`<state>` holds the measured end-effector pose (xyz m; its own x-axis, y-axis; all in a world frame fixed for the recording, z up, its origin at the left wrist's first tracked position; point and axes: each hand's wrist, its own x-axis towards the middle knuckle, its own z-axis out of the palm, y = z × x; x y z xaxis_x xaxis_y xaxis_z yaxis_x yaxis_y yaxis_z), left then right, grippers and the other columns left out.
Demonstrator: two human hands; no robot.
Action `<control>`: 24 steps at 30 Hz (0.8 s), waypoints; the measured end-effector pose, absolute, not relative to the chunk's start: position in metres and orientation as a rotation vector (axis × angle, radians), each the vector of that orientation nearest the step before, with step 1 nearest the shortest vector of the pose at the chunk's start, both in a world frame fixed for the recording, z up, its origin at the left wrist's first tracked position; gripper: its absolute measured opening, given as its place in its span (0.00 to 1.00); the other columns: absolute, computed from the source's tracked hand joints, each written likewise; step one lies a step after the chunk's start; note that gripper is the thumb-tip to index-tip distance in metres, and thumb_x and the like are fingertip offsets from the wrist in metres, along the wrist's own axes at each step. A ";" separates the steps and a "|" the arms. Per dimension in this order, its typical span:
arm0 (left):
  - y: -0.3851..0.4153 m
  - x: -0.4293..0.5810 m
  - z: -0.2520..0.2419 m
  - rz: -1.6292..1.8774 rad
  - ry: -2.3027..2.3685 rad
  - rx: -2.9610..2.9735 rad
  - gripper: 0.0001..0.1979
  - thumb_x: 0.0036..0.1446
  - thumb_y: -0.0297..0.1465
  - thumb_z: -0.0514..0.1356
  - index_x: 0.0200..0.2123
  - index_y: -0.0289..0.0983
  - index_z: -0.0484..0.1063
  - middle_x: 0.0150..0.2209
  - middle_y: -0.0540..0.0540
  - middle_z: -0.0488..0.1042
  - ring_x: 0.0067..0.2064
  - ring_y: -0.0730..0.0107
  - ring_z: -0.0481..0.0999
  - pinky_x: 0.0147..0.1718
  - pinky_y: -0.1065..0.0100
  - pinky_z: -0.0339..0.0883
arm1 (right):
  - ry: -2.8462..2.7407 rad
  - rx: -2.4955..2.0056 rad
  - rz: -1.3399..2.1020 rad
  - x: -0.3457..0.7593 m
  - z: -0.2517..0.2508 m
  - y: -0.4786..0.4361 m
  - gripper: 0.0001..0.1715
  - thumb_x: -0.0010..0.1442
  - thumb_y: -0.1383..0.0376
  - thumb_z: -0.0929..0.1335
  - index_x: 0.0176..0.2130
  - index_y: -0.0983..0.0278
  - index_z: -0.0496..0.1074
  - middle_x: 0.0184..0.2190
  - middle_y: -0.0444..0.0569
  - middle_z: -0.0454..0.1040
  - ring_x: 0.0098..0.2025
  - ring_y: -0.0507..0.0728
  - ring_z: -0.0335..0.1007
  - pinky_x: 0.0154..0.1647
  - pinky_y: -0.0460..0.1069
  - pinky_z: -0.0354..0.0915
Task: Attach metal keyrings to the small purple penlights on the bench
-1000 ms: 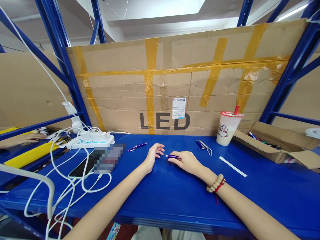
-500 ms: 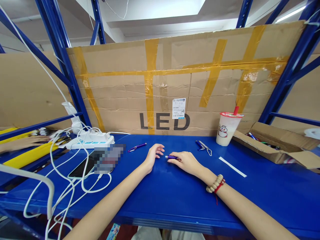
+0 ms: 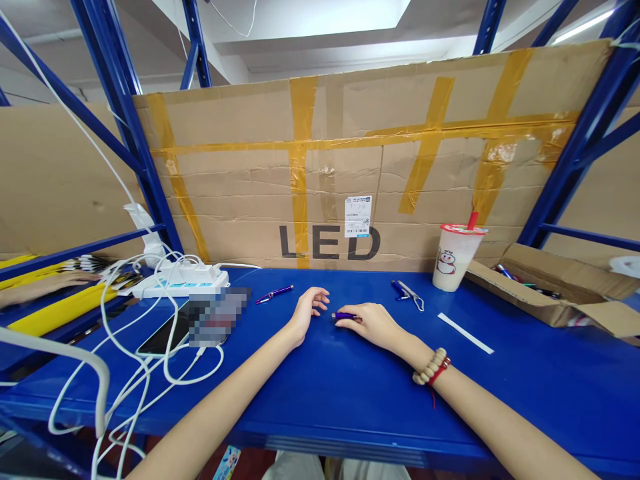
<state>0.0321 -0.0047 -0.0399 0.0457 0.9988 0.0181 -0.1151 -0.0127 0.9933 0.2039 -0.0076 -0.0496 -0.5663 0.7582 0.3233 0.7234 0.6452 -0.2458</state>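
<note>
My right hand (image 3: 369, 323) rests on the blue table (image 3: 350, 393), its fingers closed on a small purple pen-like tube (image 3: 341, 315) whose tip sticks out to the left. My left hand (image 3: 309, 307) lies just left of that tip with fingers loosely curled and apart, holding nothing. A beaded bracelet (image 3: 432, 367) sits on my right wrist. A second purple pen (image 3: 275, 293) lies further left on the table. A blue pen with a metal clip (image 3: 407, 291) lies behind my right hand.
A drink cup with a red straw (image 3: 455, 255) stands at the back right, beside an open cardboard box of pens (image 3: 545, 287). A white strip (image 3: 465, 333) lies right. A power strip (image 3: 183, 280), white cables (image 3: 150, 360) and a phone (image 3: 165, 337) crowd the left. Another person's hand (image 3: 45, 285) shows far left.
</note>
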 end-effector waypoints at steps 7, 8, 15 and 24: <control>-0.004 0.032 -0.041 1.227 1.084 1.174 0.11 0.44 0.35 0.50 0.27 0.35 0.67 0.28 0.47 0.68 0.28 0.73 0.68 0.25 0.74 0.55 | -2.470 -1.172 0.109 0.205 -0.052 -0.006 0.22 0.60 0.49 0.57 0.43 0.56 0.71 0.35 0.45 0.76 0.35 0.54 0.71 0.32 0.46 0.60; -0.004 0.032 -0.041 1.226 1.081 1.175 0.11 0.44 0.35 0.50 0.27 0.35 0.67 0.28 0.48 0.68 0.28 0.73 0.68 0.25 0.74 0.55 | -2.475 -1.172 0.107 0.205 -0.052 -0.006 0.22 0.60 0.49 0.57 0.43 0.56 0.71 0.35 0.45 0.76 0.34 0.54 0.71 0.32 0.46 0.60; -0.004 0.033 -0.041 1.229 1.087 1.164 0.10 0.44 0.34 0.50 0.27 0.35 0.67 0.28 0.48 0.68 0.28 0.74 0.68 0.25 0.74 0.56 | -2.468 -1.167 0.086 0.204 -0.052 -0.006 0.23 0.61 0.49 0.56 0.43 0.57 0.71 0.34 0.45 0.77 0.34 0.55 0.71 0.31 0.46 0.59; -0.003 0.033 -0.041 1.217 1.085 1.179 0.12 0.43 0.36 0.49 0.27 0.35 0.67 0.28 0.47 0.69 0.29 0.73 0.68 0.25 0.74 0.55 | -2.464 -1.185 0.085 0.204 -0.053 -0.006 0.23 0.60 0.49 0.57 0.43 0.57 0.71 0.34 0.45 0.77 0.33 0.55 0.71 0.31 0.46 0.60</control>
